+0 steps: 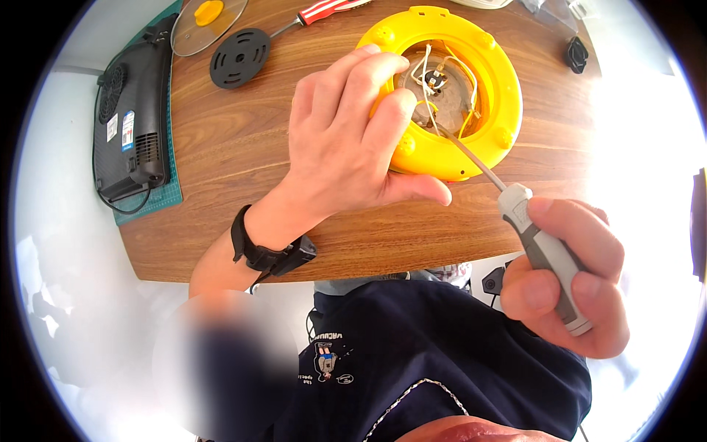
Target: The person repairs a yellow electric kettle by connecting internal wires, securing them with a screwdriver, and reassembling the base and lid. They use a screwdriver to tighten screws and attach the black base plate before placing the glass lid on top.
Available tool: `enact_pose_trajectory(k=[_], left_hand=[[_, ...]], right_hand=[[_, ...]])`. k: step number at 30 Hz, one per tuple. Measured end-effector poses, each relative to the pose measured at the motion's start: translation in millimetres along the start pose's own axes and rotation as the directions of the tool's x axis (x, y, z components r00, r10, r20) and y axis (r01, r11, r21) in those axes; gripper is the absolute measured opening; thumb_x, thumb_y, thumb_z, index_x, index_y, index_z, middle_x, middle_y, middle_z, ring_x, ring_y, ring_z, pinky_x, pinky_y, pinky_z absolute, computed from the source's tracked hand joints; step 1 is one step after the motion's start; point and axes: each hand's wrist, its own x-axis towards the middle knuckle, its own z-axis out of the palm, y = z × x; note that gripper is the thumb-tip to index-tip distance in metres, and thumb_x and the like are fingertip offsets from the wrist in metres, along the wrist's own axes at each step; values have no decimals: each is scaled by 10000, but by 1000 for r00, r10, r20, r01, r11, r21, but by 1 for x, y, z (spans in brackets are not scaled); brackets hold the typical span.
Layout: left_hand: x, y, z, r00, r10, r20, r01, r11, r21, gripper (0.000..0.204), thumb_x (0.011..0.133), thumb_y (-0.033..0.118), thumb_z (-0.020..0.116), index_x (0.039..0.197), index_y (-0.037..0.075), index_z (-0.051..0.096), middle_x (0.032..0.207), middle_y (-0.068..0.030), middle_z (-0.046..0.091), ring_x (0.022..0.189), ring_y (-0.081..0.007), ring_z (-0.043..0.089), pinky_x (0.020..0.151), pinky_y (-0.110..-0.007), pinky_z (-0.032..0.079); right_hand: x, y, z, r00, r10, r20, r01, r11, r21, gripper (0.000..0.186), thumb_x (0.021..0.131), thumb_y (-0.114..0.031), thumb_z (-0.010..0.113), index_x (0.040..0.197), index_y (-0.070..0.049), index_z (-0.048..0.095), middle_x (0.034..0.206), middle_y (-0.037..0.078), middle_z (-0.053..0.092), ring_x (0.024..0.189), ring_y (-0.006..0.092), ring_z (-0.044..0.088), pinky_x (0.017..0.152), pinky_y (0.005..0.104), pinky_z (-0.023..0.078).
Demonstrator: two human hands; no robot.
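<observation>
A round yellow appliance housing (496, 96) lies underside up on the wooden table, its open middle showing white and yellow wires round a small black fitting (435, 79). My left hand (346, 136) has its fingers bent over the housing's left rim, holding it, with the thumb stretched out along the near side. In my right hand (567, 272) is a grey screwdriver (545, 247), its metal shaft reaching into the housing's opening at the near side among the wires; I cannot make out exactly what the tip touches.
A black appliance (132, 88) rests on a green mat (171, 193) at the table's (213, 155) left. A glass lid (191, 37) and black slotted disc tool (239, 59) with a red striped handle sit behind. A black coiled item (577, 55) lies back right.
</observation>
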Motion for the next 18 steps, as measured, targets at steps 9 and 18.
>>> enact_pose_trajectory(k=[9,18], left_hand=[[1,2,-3,1000,12,-16,-11,1000,26,817,832,852,516,946,51,626,1152,-153,656,1088,-347,635,837,-416,458],[3,2,2,998,20,-52,-19,999,27,783,838,851,522,921,76,605,1132,-129,660,1078,-323,649,818,-396,459]], right_hand=[[-8,-2,7,995,-103,-10,103,995,-12,345,1056,-141,572,1312,-36,366,992,323,668,532,240,573,478,321,470],[-26,5,8,986,-123,-113,113,989,-95,340,1074,-176,549,1302,-10,359,942,308,677,540,230,606,464,315,479]])
